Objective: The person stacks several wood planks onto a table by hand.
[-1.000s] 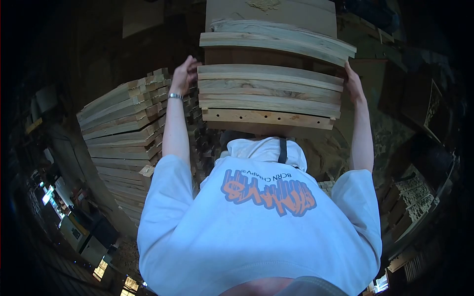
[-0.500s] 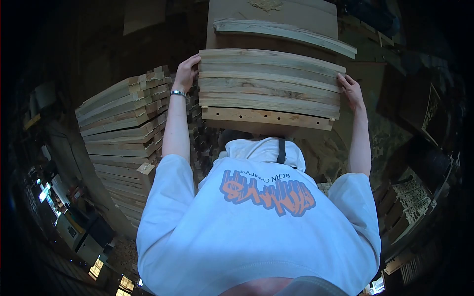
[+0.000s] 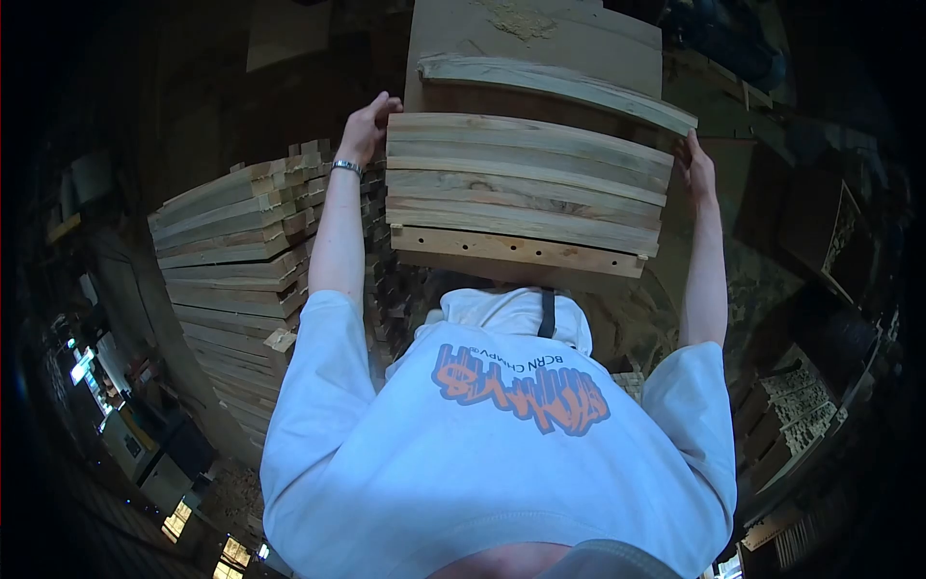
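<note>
Loose board (image 3: 559, 81): beyond plank row (image 3: 526, 183); prob stiff, mod wt, hold ends
L hand (image 3: 363, 133): nr row's L end, can't tell if grasping
R hand (image 3: 700, 174): nr row's R end, grip unclear

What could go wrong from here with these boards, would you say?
The right hand might get its fingers pinched, being near the end of the separate far board, across a gap from the grouped boards. The left forearm could knock the uneven side stack beside it.
</note>
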The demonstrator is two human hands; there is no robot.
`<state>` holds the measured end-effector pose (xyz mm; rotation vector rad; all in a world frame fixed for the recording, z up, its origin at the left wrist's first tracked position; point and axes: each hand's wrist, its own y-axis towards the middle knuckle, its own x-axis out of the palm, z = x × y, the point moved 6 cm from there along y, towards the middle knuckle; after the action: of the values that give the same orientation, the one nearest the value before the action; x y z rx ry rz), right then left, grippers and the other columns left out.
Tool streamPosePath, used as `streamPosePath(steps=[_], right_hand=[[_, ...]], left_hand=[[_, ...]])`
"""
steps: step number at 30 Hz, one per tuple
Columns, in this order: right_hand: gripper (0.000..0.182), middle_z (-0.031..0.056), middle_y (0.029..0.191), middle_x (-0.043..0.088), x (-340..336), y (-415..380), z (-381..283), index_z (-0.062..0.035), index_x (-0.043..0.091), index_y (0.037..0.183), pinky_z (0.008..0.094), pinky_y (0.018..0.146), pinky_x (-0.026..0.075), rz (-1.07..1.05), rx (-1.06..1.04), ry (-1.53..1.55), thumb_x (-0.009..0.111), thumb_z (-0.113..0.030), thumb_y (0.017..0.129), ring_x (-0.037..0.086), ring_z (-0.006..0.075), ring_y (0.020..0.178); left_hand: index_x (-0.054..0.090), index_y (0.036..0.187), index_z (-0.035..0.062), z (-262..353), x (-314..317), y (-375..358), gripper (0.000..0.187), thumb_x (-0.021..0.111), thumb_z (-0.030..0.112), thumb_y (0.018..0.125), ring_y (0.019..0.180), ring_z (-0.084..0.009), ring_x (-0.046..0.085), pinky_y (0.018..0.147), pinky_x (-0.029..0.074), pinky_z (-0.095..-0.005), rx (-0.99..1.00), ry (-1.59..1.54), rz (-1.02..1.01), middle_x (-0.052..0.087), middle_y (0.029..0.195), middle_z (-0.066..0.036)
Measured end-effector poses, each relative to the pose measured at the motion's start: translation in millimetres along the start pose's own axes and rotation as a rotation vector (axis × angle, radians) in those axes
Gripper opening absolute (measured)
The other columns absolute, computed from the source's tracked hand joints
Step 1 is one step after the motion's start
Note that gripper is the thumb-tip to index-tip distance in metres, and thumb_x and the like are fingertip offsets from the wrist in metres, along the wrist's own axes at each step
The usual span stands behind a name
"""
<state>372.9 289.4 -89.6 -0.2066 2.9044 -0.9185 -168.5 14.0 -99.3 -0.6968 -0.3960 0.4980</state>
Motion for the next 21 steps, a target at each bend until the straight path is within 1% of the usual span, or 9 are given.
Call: streamPosePath(steps=[2, 3, 4, 6, 8, 10, 14, 16, 21], right_hand=[[0.059, 0.0095, 0.118, 0.064, 3, 18, -3, 0.0022, 0.059, 0.125, 0.0334, 0.094, 0.046, -0.047, -0.024, -0.03, 0.063, -0.046, 0.092, 0.061, 0.017, 0.104], [0.06, 0.0096, 0.119, 0.063, 9, 20, -5, 0.0016, 0.059, 0.126, 0.0333, 0.094, 0.046, -0.091, 0.004, -0.086, 0.063, -0.047, 0.091, 0.06, 0.0174, 0.106], [0.061, 0.0097, 0.119, 0.063, 16, 22, -9, 0.001, 0.06, 0.126, 0.0331, 0.094, 0.046, -0.137, 0.03, -0.144, 0.063, -0.048, 0.091, 0.059, 0.0178, 0.109], [0.06, 0.0091, 0.119, 0.064, 30, 13, -16, -0.0001, 0.06, 0.126, 0.0329, 0.095, 0.045, -0.156, 0.027, -0.212, 0.064, -0.048, 0.09, 0.058, 0.0177, 0.11], [0.06, 0.0085, 0.119, 0.064, 37, -1, -23, -0.0012, 0.06, 0.127, 0.0327, 0.096, 0.044, -0.167, 0.027, -0.273, 0.065, -0.047, 0.09, 0.057, 0.0176, 0.112], [0.057, 0.0063, 0.117, 0.065, 38, -15, -25, -0.003, 0.061, 0.126, 0.0316, 0.097, 0.041, -0.169, 0.069, -0.258, 0.066, -0.046, 0.089, 0.057, 0.0165, 0.11], [0.055, 0.005, 0.115, 0.065, 20, -24, -7, -0.0031, 0.063, 0.124, 0.0294, 0.096, 0.04, -0.224, 0.099, -0.393, 0.069, -0.044, 0.088, 0.056, 0.0142, 0.108], [0.053, 0.0022, 0.112, 0.066, 16, -28, 3, -0.0041, 0.065, 0.121, 0.0278, 0.093, 0.04, -0.238, 0.098, -0.334, 0.071, -0.044, 0.086, 0.056, 0.0119, 0.105], [0.052, -0.0004, 0.109, 0.066, 13, -19, 3, -0.0052, 0.067, 0.118, 0.0239, 0.083, 0.041, -0.257, 0.17, -0.358, 0.073, -0.044, 0.084, 0.056, 0.0083, 0.094]], left_hand=[[0.066, 0.112, -0.0011, 29, 9, 13, 0.045, 0.066, 0.039, 0.091, 0.085, -0.0131, 0.062, 0.079, 0.05, -0.0287, 0.27, 0.111, 0.19, 0.069, 0.099, -0.006], [0.069, 0.109, -0.0019, 39, 17, 19, 0.041, 0.069, 0.035, 0.089, 0.08, -0.0119, 0.064, 0.074, 0.052, -0.0262, 0.336, 0.113, 0.221, 0.071, 0.098, -0.007], [0.069, 0.109, -0.0019, 45, 23, 24, 0.041, 0.069, 0.035, 0.089, 0.08, -0.0119, 0.064, 0.074, 0.052, -0.0262, 0.341, 0.11, 0.223, 0.071, 0.098, -0.007], [0.07, 0.108, -0.0024, 53, 25, 23, 0.039, 0.069, 0.033, 0.09, 0.085, -0.0109, 0.064, 0.073, 0.053, -0.0248, 0.342, 0.433, 0.412, 0.071, 0.099, -0.008], [0.07, 0.109, -0.0023, 48, 22, 15, 0.039, 0.069, 0.032, 0.09, 0.088, -0.0114, 0.064, 0.075, 0.054, -0.0264, 0.333, 0.332, 0.396, 0.071, 0.101, -0.008], [0.069, 0.11, -0.002, 35, 16, 8, 0.039, 0.07, 0.031, 0.089, 0.091, -0.0117, 0.064, 0.082, 0.053, -0.0284, 0.321, 0.233, 0.304, 0.07, 0.102, -0.008], [0.067, 0.115, -0.0008, 16, 3, -8, 0.039, 0.07, 0.028, 0.089, 0.097, -0.0122, 0.063, 0.088, 0.051, -0.0296, 0.334, 0.232, 0.244, 0.07, 0.105, -0.007], [0.064, 0.119, 0.0007, 2, -3, -10, 0.039, 0.07, 0.026, 0.09, 0.101, -0.0121, 0.061, 0.092, 0.047, -0.0284, 0.253, 0.043, 0.149, 0.068, 0.109, -0.005], [0.064, 0.12, 0.003, 14, 5, -11, 0.038, 0.068, 0.026, 0.091, 0.103, -0.012, 0.06, 0.091, 0.046, -0.0287, 0.187, 0.074, 0.136, 0.067, 0.112, -0.003]])
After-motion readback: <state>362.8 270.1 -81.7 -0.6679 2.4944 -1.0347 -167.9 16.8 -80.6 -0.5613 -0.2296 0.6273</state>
